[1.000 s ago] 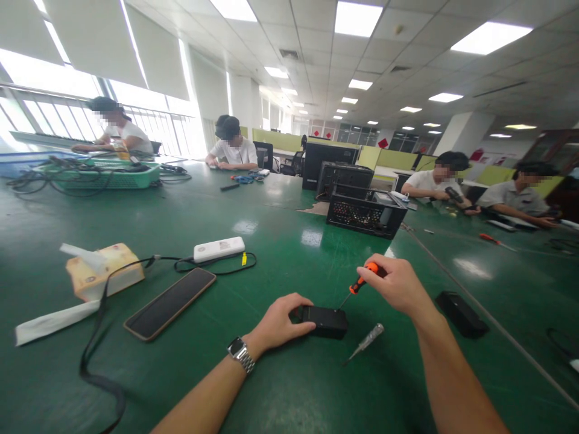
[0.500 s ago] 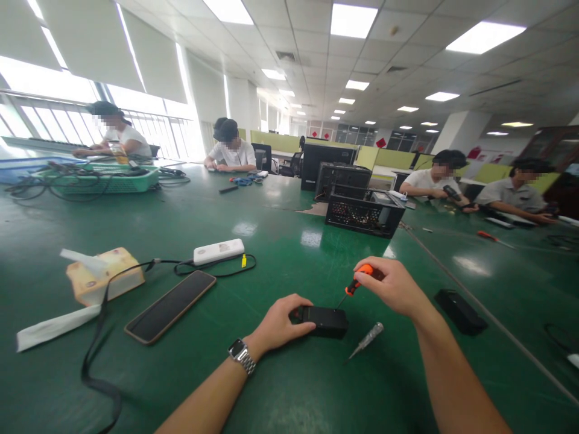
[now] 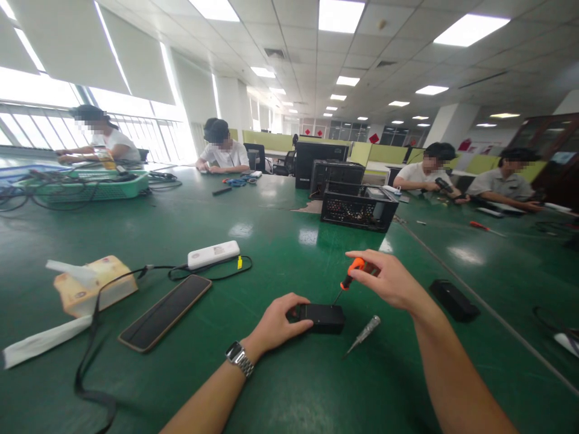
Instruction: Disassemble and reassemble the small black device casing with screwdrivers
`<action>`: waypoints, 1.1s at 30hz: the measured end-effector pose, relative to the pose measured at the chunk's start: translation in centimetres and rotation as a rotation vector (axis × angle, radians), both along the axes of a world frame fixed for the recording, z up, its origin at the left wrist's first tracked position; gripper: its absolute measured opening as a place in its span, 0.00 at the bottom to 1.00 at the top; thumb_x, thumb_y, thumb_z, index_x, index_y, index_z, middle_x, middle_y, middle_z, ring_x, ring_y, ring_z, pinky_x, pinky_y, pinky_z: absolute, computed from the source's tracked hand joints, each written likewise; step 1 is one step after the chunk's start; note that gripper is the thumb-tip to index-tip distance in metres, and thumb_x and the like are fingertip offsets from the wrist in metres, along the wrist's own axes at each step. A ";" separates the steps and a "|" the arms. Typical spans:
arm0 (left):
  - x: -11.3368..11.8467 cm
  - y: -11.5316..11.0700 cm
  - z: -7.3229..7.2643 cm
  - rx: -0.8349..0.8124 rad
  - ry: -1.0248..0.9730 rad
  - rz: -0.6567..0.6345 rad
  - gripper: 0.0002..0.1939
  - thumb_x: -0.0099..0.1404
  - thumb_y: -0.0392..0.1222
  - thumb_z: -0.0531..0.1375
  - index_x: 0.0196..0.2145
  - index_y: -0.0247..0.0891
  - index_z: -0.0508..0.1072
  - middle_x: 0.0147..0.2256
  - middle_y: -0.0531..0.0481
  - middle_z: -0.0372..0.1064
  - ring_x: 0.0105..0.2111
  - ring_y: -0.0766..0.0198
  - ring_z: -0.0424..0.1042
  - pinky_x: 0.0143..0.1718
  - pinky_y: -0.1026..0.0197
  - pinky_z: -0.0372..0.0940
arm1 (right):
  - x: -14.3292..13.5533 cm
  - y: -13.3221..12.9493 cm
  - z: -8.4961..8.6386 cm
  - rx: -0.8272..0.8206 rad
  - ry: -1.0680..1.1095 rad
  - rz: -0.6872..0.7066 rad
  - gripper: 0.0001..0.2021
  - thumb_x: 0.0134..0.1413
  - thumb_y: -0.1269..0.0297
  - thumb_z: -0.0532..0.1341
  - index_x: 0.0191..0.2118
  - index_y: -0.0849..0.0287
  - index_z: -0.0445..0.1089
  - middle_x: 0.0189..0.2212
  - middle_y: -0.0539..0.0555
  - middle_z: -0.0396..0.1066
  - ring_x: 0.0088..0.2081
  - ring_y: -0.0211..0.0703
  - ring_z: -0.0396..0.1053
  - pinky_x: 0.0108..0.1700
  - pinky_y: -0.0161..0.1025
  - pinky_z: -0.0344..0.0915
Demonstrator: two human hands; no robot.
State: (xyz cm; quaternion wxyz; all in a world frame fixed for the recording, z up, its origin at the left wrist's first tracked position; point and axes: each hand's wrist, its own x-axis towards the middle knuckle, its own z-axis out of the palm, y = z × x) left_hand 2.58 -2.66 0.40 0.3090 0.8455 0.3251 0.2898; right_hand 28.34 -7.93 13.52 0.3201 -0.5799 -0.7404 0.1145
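Note:
My left hand (image 3: 283, 322), with a metal-band watch at the wrist, grips the left end of a small black box (image 3: 326, 318) lying on the green table (image 3: 280, 392). An orange-and-black screwdriver (image 3: 347, 279) is in my right hand (image 3: 380, 278), held between thumb and fingers. It leans to the right, and its tip meets the box's far top edge. Exactly what the tip sits in is too small to tell. Beside the box, to the near right, lies a clear-handled screwdriver (image 3: 362, 335). Farther right is a second black box (image 3: 453, 299).
To the left are a phone (image 3: 165, 312), a tissue pack (image 3: 97, 283) and a white power strip (image 3: 213, 254) with a black cable. Open computer cases (image 3: 359, 208) stand beyond my hands. A green basket (image 3: 85, 187) holds cables. Several people sit around the table.
The whole view has shifted slightly. My right index finger has stretched out along the orange handle's top, while the left hand keeps its hold on the box.

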 end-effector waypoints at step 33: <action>0.0 -0.9 0.7 0.035 0.042 0.038 0.17 0.61 0.45 0.63 0.47 0.41 0.72 0.40 0.47 0.70 0.40 0.57 0.70 0.43 0.58 0.64 | -1.6 -1.0 0.2 0.217 -0.148 -0.223 0.11 0.61 0.59 0.55 0.35 0.54 0.74 0.32 0.51 0.75 0.33 0.44 0.70 0.36 0.38 0.61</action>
